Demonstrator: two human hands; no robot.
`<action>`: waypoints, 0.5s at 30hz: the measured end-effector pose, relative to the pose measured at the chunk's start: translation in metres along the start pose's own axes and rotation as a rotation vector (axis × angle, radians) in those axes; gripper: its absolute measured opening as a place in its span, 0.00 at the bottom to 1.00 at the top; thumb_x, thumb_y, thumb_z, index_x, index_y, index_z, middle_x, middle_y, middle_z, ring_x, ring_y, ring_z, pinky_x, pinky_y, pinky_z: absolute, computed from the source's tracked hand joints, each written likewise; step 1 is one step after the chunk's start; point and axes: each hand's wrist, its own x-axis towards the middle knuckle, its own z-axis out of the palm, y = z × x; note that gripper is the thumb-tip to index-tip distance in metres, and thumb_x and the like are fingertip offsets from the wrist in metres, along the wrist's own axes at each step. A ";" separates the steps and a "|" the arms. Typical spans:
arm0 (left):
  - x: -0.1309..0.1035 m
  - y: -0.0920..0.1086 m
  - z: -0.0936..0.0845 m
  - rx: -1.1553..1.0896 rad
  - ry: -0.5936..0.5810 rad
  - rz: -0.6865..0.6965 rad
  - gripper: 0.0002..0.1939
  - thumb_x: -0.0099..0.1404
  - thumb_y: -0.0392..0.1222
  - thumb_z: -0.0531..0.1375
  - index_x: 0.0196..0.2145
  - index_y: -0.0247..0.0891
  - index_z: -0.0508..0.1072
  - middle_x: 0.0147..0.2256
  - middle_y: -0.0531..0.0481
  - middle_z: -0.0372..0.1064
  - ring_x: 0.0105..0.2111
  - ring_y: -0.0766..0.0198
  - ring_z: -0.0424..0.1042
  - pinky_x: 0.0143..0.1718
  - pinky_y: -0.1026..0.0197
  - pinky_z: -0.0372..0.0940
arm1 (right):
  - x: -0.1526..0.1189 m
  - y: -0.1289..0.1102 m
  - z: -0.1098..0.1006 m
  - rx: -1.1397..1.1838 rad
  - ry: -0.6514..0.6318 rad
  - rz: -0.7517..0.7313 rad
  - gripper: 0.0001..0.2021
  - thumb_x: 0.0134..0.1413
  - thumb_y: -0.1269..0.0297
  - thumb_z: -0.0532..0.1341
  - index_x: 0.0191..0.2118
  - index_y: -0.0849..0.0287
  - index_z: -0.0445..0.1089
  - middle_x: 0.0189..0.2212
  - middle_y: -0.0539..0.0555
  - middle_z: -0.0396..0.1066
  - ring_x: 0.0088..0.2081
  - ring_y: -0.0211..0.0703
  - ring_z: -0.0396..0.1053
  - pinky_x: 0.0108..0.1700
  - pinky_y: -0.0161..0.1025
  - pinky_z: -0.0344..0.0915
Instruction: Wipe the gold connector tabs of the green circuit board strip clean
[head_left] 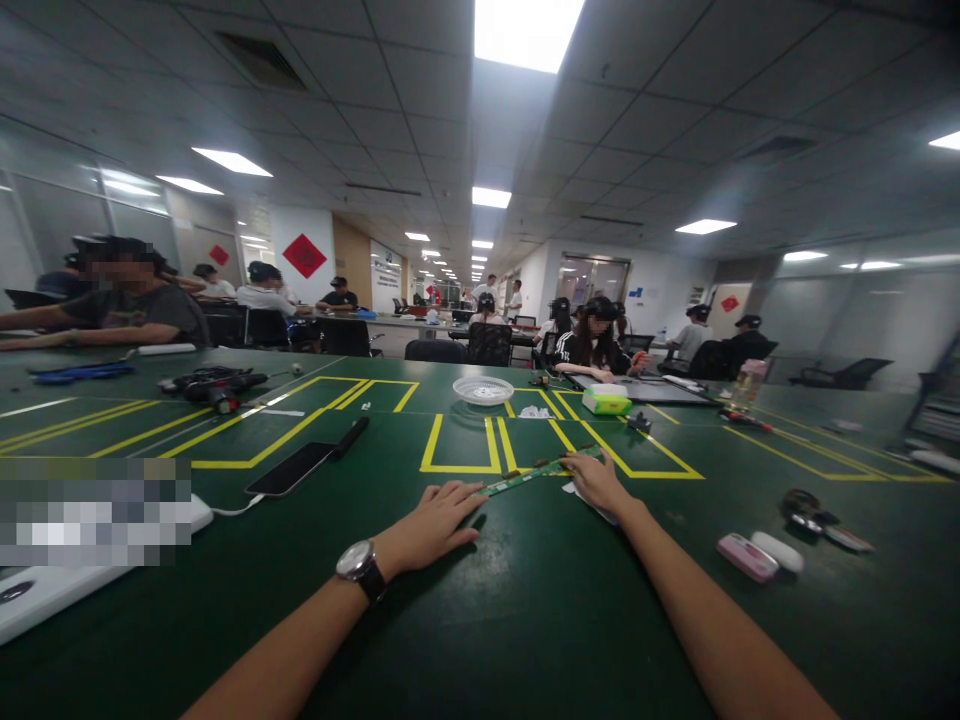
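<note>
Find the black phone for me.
In the head view, the black phone lies left of the left hand, a white cable at its near end.

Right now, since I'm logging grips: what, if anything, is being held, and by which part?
The thin green strip has the left hand at its nearer end, the right hand at its farther end; gripped or merely touched, I can't tell.

1. Nothing can be read with certainty.
2. Large red diamond sign [304,257], toward eleven o'clock from the wearer, on a white wall [283,228]: its dark marking is illegible.
3. Lettered wall panel [385,276], between eleven and twelve: print too small.
4. Small red diamond [730,303], toward one: unreadable.
</note>
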 end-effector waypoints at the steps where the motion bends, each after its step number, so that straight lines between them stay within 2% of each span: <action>1: 0.000 0.000 0.000 0.004 0.006 0.003 0.25 0.71 0.49 0.50 0.63 0.52 0.49 0.64 0.50 0.46 0.60 0.53 0.49 0.55 0.50 0.49 | 0.000 -0.002 -0.003 -0.011 0.029 0.010 0.21 0.57 0.72 0.46 0.52 0.55 0.68 0.54 0.59 0.66 0.56 0.51 0.60 0.59 0.61 0.36; 4: 0.001 -0.002 0.002 0.018 0.027 0.009 0.25 0.71 0.49 0.50 0.63 0.51 0.49 0.63 0.50 0.48 0.60 0.53 0.49 0.55 0.50 0.48 | 0.002 -0.009 -0.008 -0.048 0.081 0.044 0.20 0.58 0.70 0.46 0.49 0.56 0.70 0.50 0.59 0.69 0.54 0.52 0.62 0.58 0.60 0.38; 10: 0.001 -0.003 0.002 0.048 0.071 0.007 0.24 0.71 0.49 0.50 0.62 0.50 0.52 0.62 0.49 0.51 0.59 0.53 0.50 0.55 0.51 0.49 | 0.007 -0.034 -0.008 -0.060 -0.022 -0.016 0.18 0.57 0.67 0.49 0.47 0.54 0.72 0.48 0.58 0.71 0.52 0.53 0.63 0.58 0.61 0.37; 12: 0.001 -0.004 0.001 0.062 0.093 -0.001 0.23 0.71 0.49 0.50 0.61 0.50 0.53 0.61 0.49 0.53 0.58 0.53 0.51 0.54 0.51 0.49 | 0.007 -0.047 -0.006 -0.017 -0.030 -0.066 0.18 0.57 0.66 0.50 0.48 0.54 0.71 0.49 0.58 0.70 0.52 0.52 0.63 0.58 0.60 0.40; 15: 0.002 -0.008 0.000 0.094 0.137 -0.032 0.21 0.72 0.50 0.48 0.61 0.48 0.55 0.60 0.48 0.55 0.58 0.53 0.52 0.55 0.51 0.49 | 0.004 -0.074 -0.008 0.087 -0.030 -0.214 0.17 0.56 0.67 0.52 0.49 0.55 0.70 0.51 0.58 0.69 0.54 0.50 0.62 0.58 0.56 0.44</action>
